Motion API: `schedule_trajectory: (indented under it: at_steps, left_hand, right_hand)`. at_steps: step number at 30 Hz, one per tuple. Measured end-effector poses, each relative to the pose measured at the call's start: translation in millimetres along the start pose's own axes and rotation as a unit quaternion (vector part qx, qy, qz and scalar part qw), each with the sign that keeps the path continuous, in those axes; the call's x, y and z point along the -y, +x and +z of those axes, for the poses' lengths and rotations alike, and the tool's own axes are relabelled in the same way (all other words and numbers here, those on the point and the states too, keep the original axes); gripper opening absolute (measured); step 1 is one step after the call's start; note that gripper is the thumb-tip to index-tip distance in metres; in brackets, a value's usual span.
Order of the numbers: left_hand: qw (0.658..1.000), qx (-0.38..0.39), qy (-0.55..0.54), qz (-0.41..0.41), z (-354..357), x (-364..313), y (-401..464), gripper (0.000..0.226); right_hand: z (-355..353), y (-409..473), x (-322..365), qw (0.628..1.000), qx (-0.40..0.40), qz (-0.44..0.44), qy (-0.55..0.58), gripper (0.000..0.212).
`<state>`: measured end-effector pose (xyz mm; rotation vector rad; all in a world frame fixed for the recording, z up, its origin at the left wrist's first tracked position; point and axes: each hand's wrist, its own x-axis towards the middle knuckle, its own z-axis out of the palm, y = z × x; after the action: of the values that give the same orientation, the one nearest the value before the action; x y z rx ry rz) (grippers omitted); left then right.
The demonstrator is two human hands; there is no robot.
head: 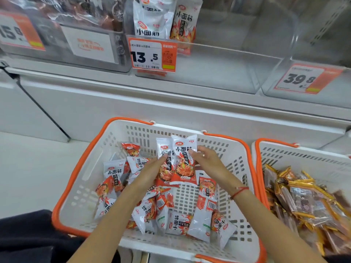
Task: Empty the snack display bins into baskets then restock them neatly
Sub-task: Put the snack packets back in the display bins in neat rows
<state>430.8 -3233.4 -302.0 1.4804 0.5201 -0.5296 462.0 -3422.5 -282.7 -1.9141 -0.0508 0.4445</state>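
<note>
2 baskets (91, 168), 3 price tags (152, 55), 2 packets (177, 160) held up, 2 more in bin (209, 69).

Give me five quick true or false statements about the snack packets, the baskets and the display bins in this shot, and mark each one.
1. Both hands hold white-and-red snack packets upright over the left basket. True; the left hand and the right hand are on either side of them.
2. The left basket is empty. False; many loose packets lie in it.
3. The bin above the 13.5 price tag already holds a few matching packets. True.
4. The right basket holds the same white-and-red packets. False; it holds gold-edged packets.
5. The price tag on the right bin reads 13.5. False; that price tag reads 39.8.
</note>
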Motion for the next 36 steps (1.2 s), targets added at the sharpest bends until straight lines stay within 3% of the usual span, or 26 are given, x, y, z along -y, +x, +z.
schedule_trajectory:
  at_steps: [3,5,8,11,14,17,21,24,26,31,36]
  left_hand:
    - [0.995,0.049,-0.089,0.007,12,-8,-2,0.092]
    - [0.995,0.079,-0.061,0.021,20,-10,0,0.104]
    - [0.998,0.031,0.027,0.056,28,-14,-10,0.107]
    - [0.996,-0.016,0.036,0.082,29,-22,-17,0.091]
    - [0.993,-0.031,0.023,0.115,28,-36,-24,0.072]
    - [0.989,-0.016,-0.018,0.144,26,-56,-36,0.034]
    - [0.979,-0.022,0.027,0.201,31,-84,-47,0.024]
    - [0.957,-0.053,0.074,0.277,34,-101,-57,0.029]
    - [0.935,-0.084,0.11,0.328,33,-113,-58,0.047]
    - [0.87,-0.141,0.147,0.449,26,-161,-64,0.054]
    - [0.81,-0.214,0.193,0.511,14,-220,-71,0.056]
  right_hand:
    - [6,0,3,0.998,-0.064,-0.016,-0.023,0.023]
    - [10,-3,9,0.997,-0.071,-0.035,-0.021,0.016]
    - [19,-7,14,0.993,-0.112,-0.047,0.014,0.017]
    - [22,-9,21,0.986,-0.155,-0.055,-0.013,0.024]
    - [13,-14,38,0.998,-0.046,-0.022,-0.035,0.041]
    - [0,-19,53,0.998,0.063,-0.004,0.013,0.052]
    - [-9,-24,72,0.997,0.058,-0.057,-0.002,0.064]
    - [-15,-23,94,0.995,0.002,-0.095,0.008,0.045]
    - [-22,-20,111,0.994,-0.026,-0.107,0.019,0.041]
    - [-46,-15,164,0.991,0.026,-0.117,0.055,0.052]
    - [-58,-3,214,0.981,-0.001,-0.178,0.075,0.03]
